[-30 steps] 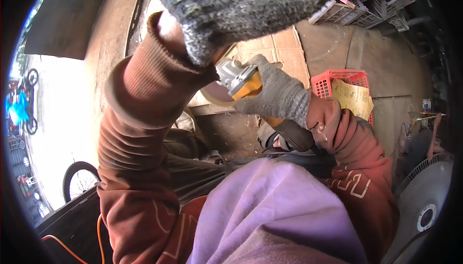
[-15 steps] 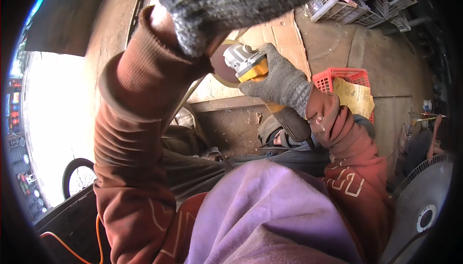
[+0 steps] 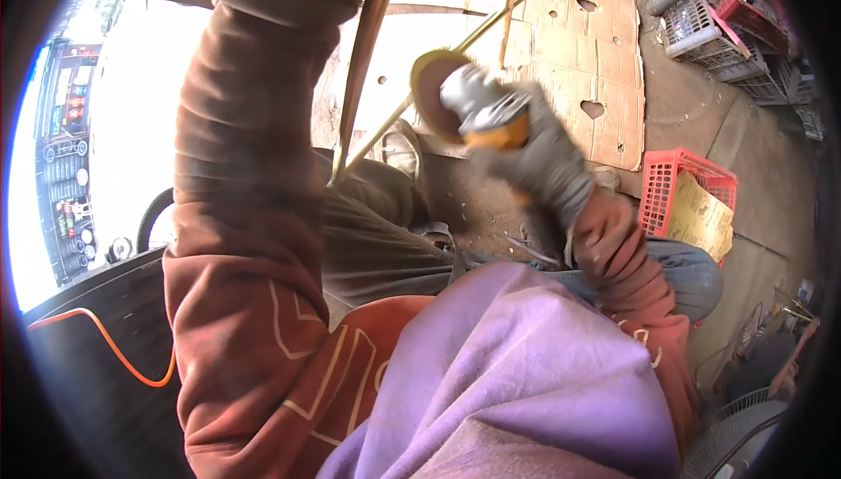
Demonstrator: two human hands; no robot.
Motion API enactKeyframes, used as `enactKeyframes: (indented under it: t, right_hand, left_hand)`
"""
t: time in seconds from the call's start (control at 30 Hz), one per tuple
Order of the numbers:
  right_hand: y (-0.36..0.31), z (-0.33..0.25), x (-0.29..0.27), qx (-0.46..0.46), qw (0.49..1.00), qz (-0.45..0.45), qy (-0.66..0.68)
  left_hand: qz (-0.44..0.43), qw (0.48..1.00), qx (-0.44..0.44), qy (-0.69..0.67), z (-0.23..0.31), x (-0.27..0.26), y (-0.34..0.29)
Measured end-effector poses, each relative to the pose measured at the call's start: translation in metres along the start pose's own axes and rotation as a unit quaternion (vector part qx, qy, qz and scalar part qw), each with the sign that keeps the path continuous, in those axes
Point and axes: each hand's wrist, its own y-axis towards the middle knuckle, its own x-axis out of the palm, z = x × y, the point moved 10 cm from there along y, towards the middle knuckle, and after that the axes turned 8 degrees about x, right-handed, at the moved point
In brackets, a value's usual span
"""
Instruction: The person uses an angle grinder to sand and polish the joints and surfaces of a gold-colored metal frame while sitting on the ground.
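My right hand (image 3: 547, 151), in a grey knitted glove, is wrapped round an angle grinder (image 3: 495, 120) with a silver head and a yellow body. Motion blurs both somewhat. The grinder's brown disc (image 3: 435, 98) is close to a long, thin yellowish stick (image 3: 477, 34), which slants across the view; whether they touch I cannot tell. My left arm (image 3: 250, 155) reaches up past the top edge, and its hand is out of the picture. Below that sleeve's end, a brown strip (image 3: 361, 67) hangs down beside the stick.
Flattened cardboard (image 3: 587, 67) with holes lies beyond the grinder. To the right stands a red plastic basket (image 3: 661, 190) holding yellowish paper sheets (image 3: 703, 221). Grey crates (image 3: 692, 28) are at the far right, a fan (image 3: 745, 435) at the lower right. An orange cord (image 3: 114, 343) runs at the left.
My left hand has gone up out of view. The right hand and grinder have shifted slightly right in the picture, as the view moved too. More of the stick and cardboard shows.
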Motion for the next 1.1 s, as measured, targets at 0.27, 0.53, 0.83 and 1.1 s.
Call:
enactKeyframes:
  t: [0.27,0.53,0.83,1.1]
  right_hand:
    - [-0.011,0.009,0.022,-0.018,0.999,-0.015,0.029]
    - [0.019,0.003,-0.022,-0.008,0.999,0.037,0.009]
    - [-0.052,-0.015,-0.047,-0.043,0.991,0.113,0.048]
    - [-0.211,-0.142,-0.176,-0.212,0.9,0.379,-0.016]
  left_hand:
    - [0.076,0.996,-0.041,-0.014,-0.018,-0.024,-0.017]
    - [0.118,0.989,-0.083,-0.034,-0.036,-0.041,-0.027]
    - [0.188,0.971,-0.134,-0.065,-0.073,-0.066,-0.002]
    - [0.253,0.951,-0.155,-0.087,-0.099,-0.079,0.019]
